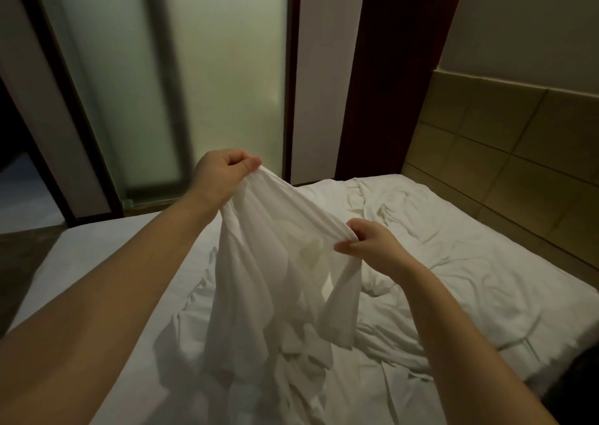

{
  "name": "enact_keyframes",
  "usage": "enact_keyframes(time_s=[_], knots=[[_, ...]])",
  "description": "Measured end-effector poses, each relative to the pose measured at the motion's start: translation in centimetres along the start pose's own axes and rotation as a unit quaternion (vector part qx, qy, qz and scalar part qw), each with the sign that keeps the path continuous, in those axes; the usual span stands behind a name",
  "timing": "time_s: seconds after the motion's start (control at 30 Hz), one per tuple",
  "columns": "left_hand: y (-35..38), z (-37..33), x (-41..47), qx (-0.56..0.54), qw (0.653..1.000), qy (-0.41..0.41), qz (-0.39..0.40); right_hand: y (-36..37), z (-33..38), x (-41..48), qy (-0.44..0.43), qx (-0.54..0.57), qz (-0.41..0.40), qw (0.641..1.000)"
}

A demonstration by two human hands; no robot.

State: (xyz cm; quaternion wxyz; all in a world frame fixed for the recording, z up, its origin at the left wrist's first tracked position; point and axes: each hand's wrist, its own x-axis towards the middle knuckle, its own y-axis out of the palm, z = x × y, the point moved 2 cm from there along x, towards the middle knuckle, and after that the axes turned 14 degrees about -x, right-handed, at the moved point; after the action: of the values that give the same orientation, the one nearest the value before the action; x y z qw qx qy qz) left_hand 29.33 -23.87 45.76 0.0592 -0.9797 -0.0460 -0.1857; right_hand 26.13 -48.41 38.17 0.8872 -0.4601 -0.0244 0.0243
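Hands raised over the bed [486, 262], your left hand [223, 171] and right hand [369, 243] each pinch the white sheet's [275, 262] top edge, so next you likely slide apart to find its corners.

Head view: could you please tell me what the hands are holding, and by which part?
A thin white fabric sheet, pinched along its top edge: left hand higher, right hand lower.

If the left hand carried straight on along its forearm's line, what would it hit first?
Probably the frosted glass panel beyond the bed. The left hand, pinching the white cloth, points up and away; nothing shows between, though depth is hard to judge.
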Motion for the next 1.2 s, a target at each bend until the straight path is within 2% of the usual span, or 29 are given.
enact_keyframes(time_s=[0.17, 0.3, 0.47, 0.53, 0.6, 0.67, 0.7, 0.73, 0.83, 0.9, 0.93, 1.03, 1.13, 1.2], knots=[[-2.0, 0.7, -0.1, -0.055, 0.998, -0.005, -0.042, 2.0, -4.1, -1.5, 0.12, -0.023, -0.085, 0.989], [-3.8, 1.2, -0.5, -0.019, 0.999, 0.005, -0.051, 2.5, -4.2, -2.6, 0.096, 0.015, -0.111, 0.989], [-4.5, 2.1, -1.1, 0.152, 0.988, -0.038, 0.005, 1.7, -1.1, -3.8, 0.031, 0.032, -0.141, 0.989], [-2.9, 1.9, -2.8, 0.182, 0.982, -0.009, 0.051, 1.6, 0.9, -4.5, -0.013, 0.053, -0.14, 0.989], [0.2, 1.6, -5.7, 0.165, 0.971, 0.03, 0.172, 1.6, 3.1, -5.3, -0.057, 0.081, -0.13, 0.987], [3.6, 1.9, -8.8, 0.134, 0.941, 0.0, 0.31, 1.6, 4.8, -6.1, -0.093, 0.079, -0.118, 0.986], [4.9, 2.0, -10.0, 0.108, 0.93, -0.022, 0.35, 1.5, 5.2, -6.5, -0.101, 0.081, -0.118, 0.984], [5.6, 2.3, -10.6, 0.069, 0.931, -0.04, 0.356, 1.3, 5.3, -7.1, -0.102, 0.089, -0.12, 0.984], [6.2, 1.8, -10.8, -0.077, 0.949, -0.075, 0.296, 0.7, 3.8, -8.5, -0.078, 0.109, -0.059, 0.989], [6.5, 1.4, -10.7, -0.085, 0.947, -0.073, 0.301, 0.9, 2.3, -9.2, -0.065, 0.055, 0.001, 0.996], [6.7, 1.3, -10.8, -0.081, 0.947, -0.07, 0.302, 1.1, 1.3, -9.4, -0.053, 0.029, 0.006, 0.998], [6.8, 1.3, -10.6, -0.115, 0.957, -0.094, 0.25, 1.3, -2.0, -9.9, -0.007, -0.031, -0.066, 0.997], [6.7, 1.8, -10.7, -0.122, 0.959, -0.119, 0.225, 0.7, -4.6, -10.9, 0.03, -0.137, -0.149, 0.979], [6.7, 2.0, -11.0, -0.108, 0.962, -0.129, 0.214, -0.1, -5.9, -11.5, 0.06, -0.139, -0.181, 0.972]])
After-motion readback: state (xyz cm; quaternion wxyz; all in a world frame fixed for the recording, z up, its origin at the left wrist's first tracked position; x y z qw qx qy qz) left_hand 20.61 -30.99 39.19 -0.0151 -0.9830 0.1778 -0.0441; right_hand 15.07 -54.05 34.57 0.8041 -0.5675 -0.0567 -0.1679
